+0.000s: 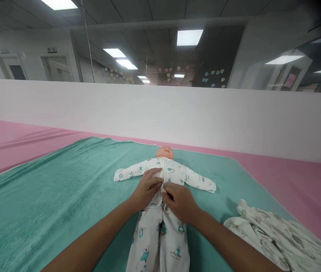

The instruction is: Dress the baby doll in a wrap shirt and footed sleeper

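Note:
A baby doll [165,152] lies on its back, its head toward the far wall. It wears a white long-sleeved baby jacket [174,172] with small teal prints and matching trousers [146,236]. Both sleeves stretch out sideways. At the jacket's front opening, my left hand [148,187] has its fingers and thumb closed on the fabric edge near the middle. Close beside it, slightly lower, my right hand [179,200] is curled, pinching the other side of the same front edge. Whatever fastening lies between the fingertips is hidden.
Under the doll spreads a green towel [49,200] over a pink sheet [16,143]. A crumpled pile of white printed baby clothes [273,234] lies at the right. Behind stands a low white wall [149,113] with glass or mirror panels [160,56] above.

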{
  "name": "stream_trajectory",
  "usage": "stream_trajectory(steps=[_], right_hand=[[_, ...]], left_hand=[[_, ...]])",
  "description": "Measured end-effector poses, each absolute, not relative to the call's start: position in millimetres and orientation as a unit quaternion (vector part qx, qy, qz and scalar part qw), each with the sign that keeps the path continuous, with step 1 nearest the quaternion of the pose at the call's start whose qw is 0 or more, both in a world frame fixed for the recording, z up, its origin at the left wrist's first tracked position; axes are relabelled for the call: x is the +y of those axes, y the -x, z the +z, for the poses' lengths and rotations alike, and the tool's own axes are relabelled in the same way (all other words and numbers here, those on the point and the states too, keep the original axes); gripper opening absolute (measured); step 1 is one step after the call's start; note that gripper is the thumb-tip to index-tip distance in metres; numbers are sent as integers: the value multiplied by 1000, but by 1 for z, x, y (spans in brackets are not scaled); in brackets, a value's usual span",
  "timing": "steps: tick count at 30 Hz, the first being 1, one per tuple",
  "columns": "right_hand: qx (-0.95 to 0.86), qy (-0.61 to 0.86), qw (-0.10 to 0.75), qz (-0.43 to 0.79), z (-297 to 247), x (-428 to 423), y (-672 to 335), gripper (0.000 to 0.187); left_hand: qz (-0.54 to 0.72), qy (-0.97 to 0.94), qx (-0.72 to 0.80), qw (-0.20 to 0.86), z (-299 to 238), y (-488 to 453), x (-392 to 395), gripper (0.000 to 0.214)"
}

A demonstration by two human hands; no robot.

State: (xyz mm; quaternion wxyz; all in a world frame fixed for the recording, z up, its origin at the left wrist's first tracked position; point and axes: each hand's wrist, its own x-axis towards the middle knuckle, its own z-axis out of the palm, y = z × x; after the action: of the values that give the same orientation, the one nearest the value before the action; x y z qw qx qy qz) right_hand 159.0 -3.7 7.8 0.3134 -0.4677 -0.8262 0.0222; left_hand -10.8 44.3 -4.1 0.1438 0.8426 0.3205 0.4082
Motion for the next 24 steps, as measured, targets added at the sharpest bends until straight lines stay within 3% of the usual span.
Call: stream_trajectory(steps=[13, 18, 21, 24], right_hand=[[-685, 521, 475, 184, 2, 13, -164, 34], [-656, 496, 512, 249, 3, 9, -169, 35], [-628, 500, 531, 272, 0, 8, -185, 36], [-586, 533, 539, 287, -5, 6, -216, 36]], left_hand=[[379, -858, 324, 125, 4, 9, 37, 29], [402, -827, 373, 123, 8, 7, 33, 7], [413, -801, 418, 117, 11, 11, 38, 21], [405, -761, 473, 185, 17, 24, 49, 27]])
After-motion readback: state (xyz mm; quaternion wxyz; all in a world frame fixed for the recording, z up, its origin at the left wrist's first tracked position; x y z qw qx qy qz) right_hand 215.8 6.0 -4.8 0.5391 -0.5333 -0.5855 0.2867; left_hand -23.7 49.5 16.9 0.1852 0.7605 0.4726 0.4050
